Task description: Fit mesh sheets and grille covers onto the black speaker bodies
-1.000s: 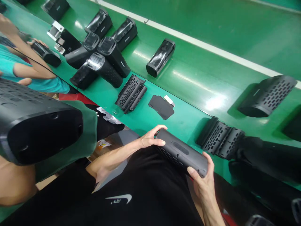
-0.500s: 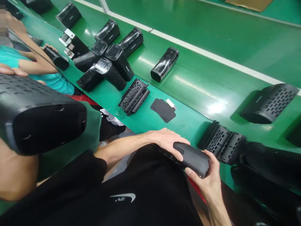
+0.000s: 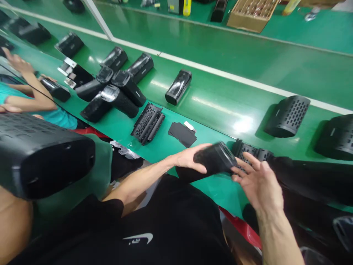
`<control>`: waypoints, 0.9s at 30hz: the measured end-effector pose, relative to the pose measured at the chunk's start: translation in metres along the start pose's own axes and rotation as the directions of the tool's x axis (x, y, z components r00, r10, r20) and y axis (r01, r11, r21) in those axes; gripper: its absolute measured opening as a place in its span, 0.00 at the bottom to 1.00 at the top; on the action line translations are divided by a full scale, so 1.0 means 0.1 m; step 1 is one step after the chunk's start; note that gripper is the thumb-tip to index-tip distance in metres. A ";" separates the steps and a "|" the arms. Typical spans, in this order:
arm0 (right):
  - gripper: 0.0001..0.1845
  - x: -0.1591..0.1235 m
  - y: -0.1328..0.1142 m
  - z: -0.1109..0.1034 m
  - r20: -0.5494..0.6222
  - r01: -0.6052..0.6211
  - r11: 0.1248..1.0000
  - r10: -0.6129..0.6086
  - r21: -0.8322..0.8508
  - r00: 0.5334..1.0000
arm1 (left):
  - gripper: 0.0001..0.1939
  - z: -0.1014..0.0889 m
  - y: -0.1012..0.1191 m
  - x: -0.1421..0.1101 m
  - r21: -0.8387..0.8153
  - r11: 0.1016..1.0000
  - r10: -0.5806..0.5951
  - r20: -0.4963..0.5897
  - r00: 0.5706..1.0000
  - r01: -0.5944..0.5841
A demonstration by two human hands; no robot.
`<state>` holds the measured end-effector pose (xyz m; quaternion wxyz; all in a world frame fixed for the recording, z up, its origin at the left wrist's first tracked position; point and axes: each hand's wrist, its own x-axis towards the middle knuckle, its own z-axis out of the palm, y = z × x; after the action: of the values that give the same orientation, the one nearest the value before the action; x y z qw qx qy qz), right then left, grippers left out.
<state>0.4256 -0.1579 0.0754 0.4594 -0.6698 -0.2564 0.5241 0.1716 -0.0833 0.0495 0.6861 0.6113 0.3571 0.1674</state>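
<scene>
My left hand (image 3: 190,159) is wrapped around a black speaker housing (image 3: 213,158), thumb on the near side. The housing is tilted above the green table in front of my torso, blurred by motion, its glossy end facing right. My right hand (image 3: 260,182) is spread at that end, fingertips beside or lightly touching it; I cannot tell which. Beyond my hands lie perforated black grille panels (image 3: 147,123) and a stack of thin black sheets (image 3: 182,134) with a small white piece (image 3: 189,126). More perforated panels (image 3: 248,151) sit behind my right hand.
A green conveyor belt (image 3: 220,84) bears several black speakers, including one with a glossy face (image 3: 178,87) and one perforated (image 3: 286,116). At left, a co-worker's hands hold another speaker (image 3: 55,89). A large speaker (image 3: 46,151) is close on my left. An open carton (image 3: 252,14) stands across.
The speaker housing has been raised and turned, so its glossy end shows. My right hand has let go its grip and spread its fingers. The view has shifted, revealing more of the far side.
</scene>
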 end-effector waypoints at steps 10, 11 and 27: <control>0.33 0.06 0.27 0.72 0.101 0.035 0.999 -0.032 -0.024 0.994 | 0.42 -0.04 0.05 -0.21 -0.149 0.982 -0.160 -0.314 0.936 0.118; 0.33 0.07 0.26 0.77 0.113 0.054 0.998 -0.051 -0.027 0.992 | 0.41 -0.02 0.05 -0.22 -0.155 0.981 -0.165 -0.324 0.932 0.120; 0.33 0.24 0.44 0.74 -0.104 0.072 0.987 -0.087 -0.143 0.991 | 0.21 0.20 -0.27 0.00 -0.519 0.854 -0.225 -0.284 0.932 0.048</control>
<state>0.3575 -0.1320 0.0231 0.4457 -0.7173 -0.2931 0.4483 0.1795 -0.1031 0.0237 0.7612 0.3463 0.4550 0.3060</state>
